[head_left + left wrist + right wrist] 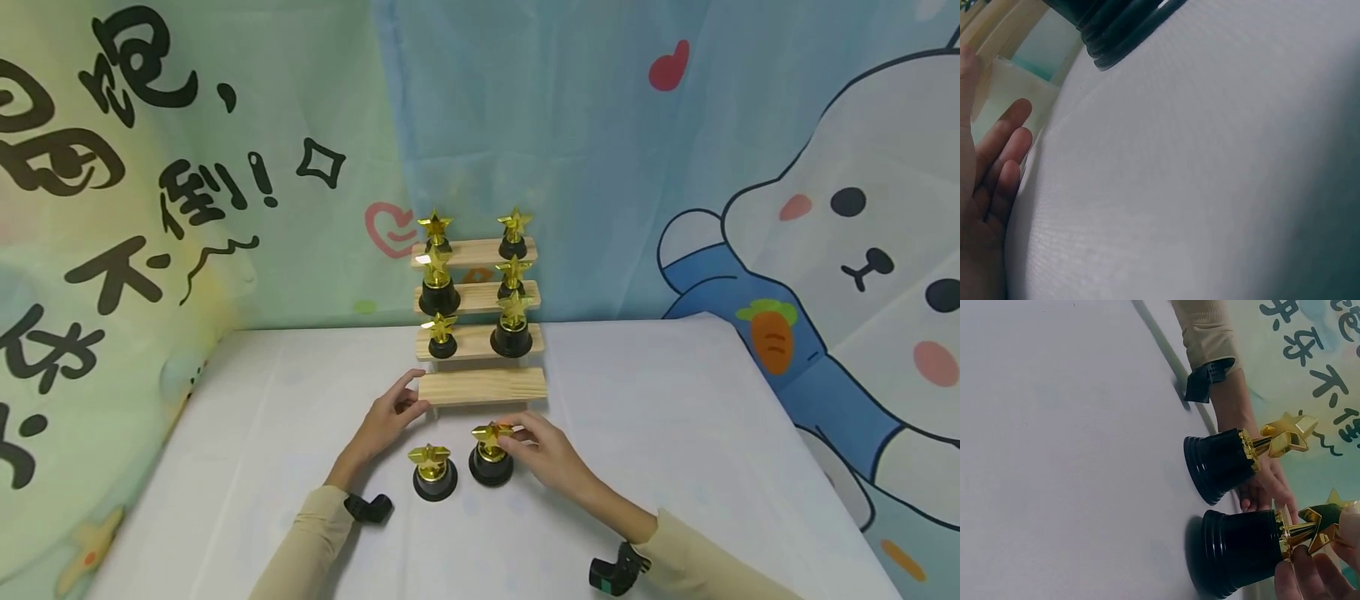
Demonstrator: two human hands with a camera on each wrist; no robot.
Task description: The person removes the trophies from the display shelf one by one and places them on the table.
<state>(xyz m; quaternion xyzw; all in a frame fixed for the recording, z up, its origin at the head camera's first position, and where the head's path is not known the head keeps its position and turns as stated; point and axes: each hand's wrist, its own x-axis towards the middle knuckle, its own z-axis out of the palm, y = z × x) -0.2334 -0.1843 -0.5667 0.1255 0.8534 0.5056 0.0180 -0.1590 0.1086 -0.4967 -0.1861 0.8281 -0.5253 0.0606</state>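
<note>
A small trophy (pixel 491 462), with a gold star on a black round base, is pinched by its star in my right hand (pixel 551 454). The right wrist view shows thumb and fingers about the star, the black base (pixel 1241 553) free of the fingers and a shadow beside it. To its left a second star trophy (pixel 432 475) stands upright on the white table. My left hand (pixel 393 417) grips the left end of the lowest step (pixel 482 386) of a wooden display stand, thumb at the front edge and index finger behind. Its other fingers (pixel 1007 140) stretch along the translucent side panel.
Several star trophies stand in two columns on the upper steps of the stand, among them a larger one (pixel 512 329) at right and another (pixel 439 287) at left. A printed cloth backdrop (pixel 585 167) hangs behind the white-covered table (pixel 645 400).
</note>
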